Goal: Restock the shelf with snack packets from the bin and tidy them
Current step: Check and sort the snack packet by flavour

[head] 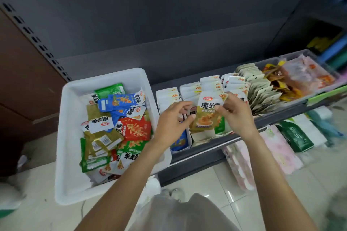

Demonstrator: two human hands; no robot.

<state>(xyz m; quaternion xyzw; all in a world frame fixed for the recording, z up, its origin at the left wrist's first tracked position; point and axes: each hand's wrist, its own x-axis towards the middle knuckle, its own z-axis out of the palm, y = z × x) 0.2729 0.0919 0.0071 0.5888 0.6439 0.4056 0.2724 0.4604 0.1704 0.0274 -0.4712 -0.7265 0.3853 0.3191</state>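
The right hand (237, 113) pinches the upper right corner of a gold snack packet (207, 116), which stands upright at the front of a row on the shelf (197, 153). The left hand (172, 120) is just left of this packet, its fingers curled, with the thumb touching the packet's left edge; I cannot tell if it truly holds something. Behind the gold packet, white packets (208, 85) stand in rows. To the right of it are beige packets (262, 92) and a clear tray (300, 99) with orange packets. To the left of it, a white bin (69, 137) holds mixed loose packets (116, 129).
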